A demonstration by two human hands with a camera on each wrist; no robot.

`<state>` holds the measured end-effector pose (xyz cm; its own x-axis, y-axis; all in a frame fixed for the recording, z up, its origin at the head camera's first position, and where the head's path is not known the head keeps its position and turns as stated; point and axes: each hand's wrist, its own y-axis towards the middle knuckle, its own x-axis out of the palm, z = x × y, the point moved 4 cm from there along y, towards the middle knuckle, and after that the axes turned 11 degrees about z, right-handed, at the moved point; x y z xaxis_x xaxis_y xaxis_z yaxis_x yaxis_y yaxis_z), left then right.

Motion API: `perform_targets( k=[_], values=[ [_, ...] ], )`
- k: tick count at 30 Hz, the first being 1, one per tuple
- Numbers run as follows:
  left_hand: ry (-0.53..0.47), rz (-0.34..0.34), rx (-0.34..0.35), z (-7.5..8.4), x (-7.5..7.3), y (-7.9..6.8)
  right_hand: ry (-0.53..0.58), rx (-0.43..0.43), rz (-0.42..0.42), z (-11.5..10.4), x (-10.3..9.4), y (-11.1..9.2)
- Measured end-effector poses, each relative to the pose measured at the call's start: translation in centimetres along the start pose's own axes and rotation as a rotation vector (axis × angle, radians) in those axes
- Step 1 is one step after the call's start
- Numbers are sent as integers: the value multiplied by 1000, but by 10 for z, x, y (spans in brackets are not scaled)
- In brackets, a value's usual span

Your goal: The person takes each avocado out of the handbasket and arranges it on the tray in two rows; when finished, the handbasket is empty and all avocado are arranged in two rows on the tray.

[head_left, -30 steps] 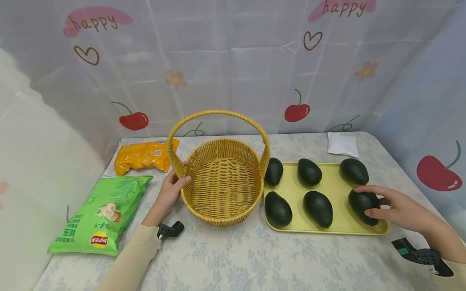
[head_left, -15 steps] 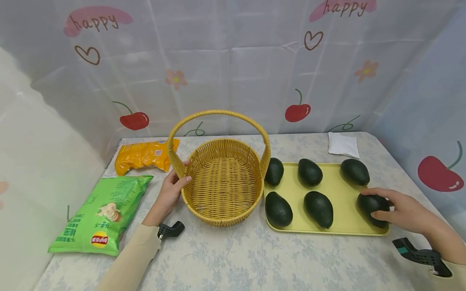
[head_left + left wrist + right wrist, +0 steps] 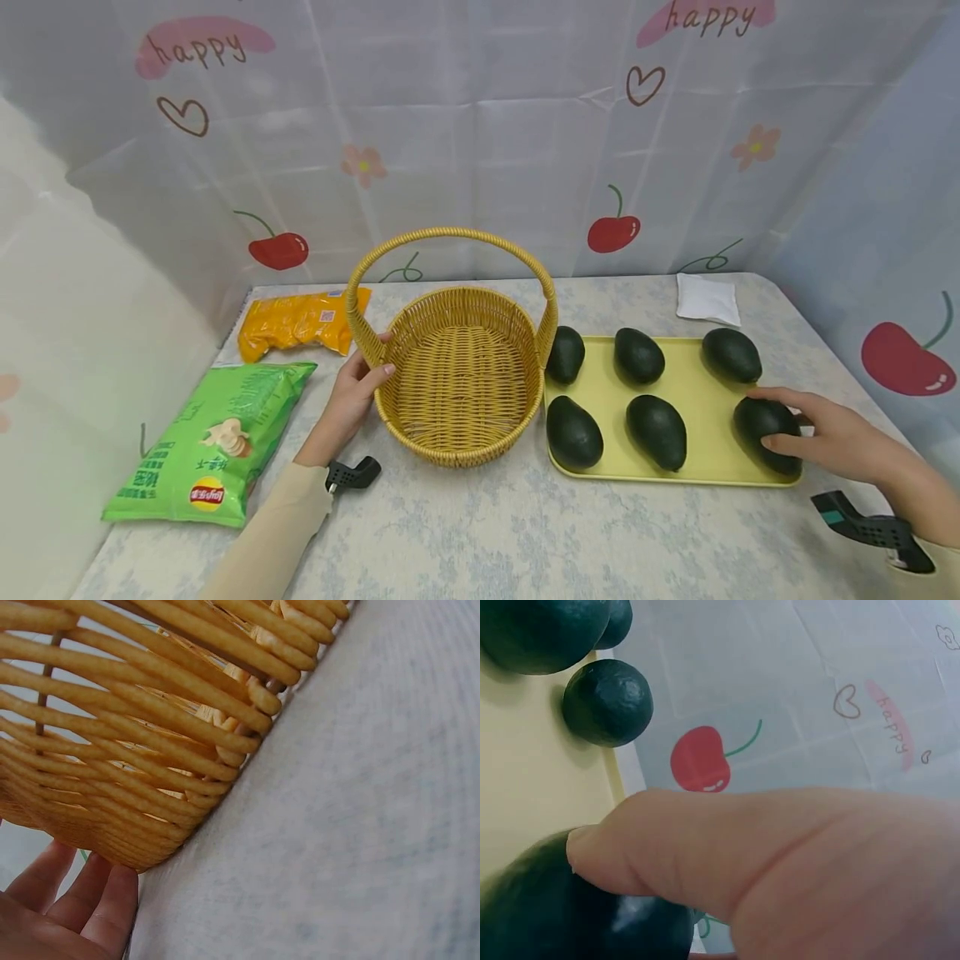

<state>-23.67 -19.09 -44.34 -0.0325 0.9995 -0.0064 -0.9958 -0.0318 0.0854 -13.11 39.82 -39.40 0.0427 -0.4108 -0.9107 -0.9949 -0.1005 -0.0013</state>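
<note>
My left hand (image 3: 352, 393) holds the left side of a yellow woven basket (image 3: 461, 387), thumb over the rim near the base of its tall arched handle. In the left wrist view, fingers (image 3: 109, 911) lie against the outside of the basket's wall (image 3: 112, 765). My right hand (image 3: 836, 433) grips a dark green avocado (image 3: 757, 429) at the front right corner of a pale yellow tray (image 3: 708, 425). In the right wrist view, the thumb (image 3: 652, 844) presses on that avocado (image 3: 547, 907); the other fingers are mostly hidden behind it.
Several other avocados (image 3: 656, 431) lie on the tray in two rows, right beside the basket. At the left are a green chip bag (image 3: 213, 442) and an orange packet (image 3: 296, 323). A small white packet (image 3: 707, 298) lies behind the tray. Printed curtains (image 3: 480, 150) enclose the table.
My right hand has shifted the gripped avocado a little to the right, toward the tray's right edge, then held nearly still. The left hand and basket have stayed in place.
</note>
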Motion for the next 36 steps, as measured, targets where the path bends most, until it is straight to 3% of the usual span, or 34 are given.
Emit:
perform_targets(
  k=[4, 16, 29, 36],
  values=[
    [3, 3, -3, -1, -1, 1, -1, 22, -9, 0, 0, 0],
    [-1, 0, 5, -1, -2, 1, 22, -30, 54, -11, 1, 2],
    [-1, 4, 0, -1, -4, 2, -33, 50, 39, 3, -3, 2],
    [57, 4, -34, 1, -6, 1, -54, 63, 33, 4, -7, 3]
  ],
)
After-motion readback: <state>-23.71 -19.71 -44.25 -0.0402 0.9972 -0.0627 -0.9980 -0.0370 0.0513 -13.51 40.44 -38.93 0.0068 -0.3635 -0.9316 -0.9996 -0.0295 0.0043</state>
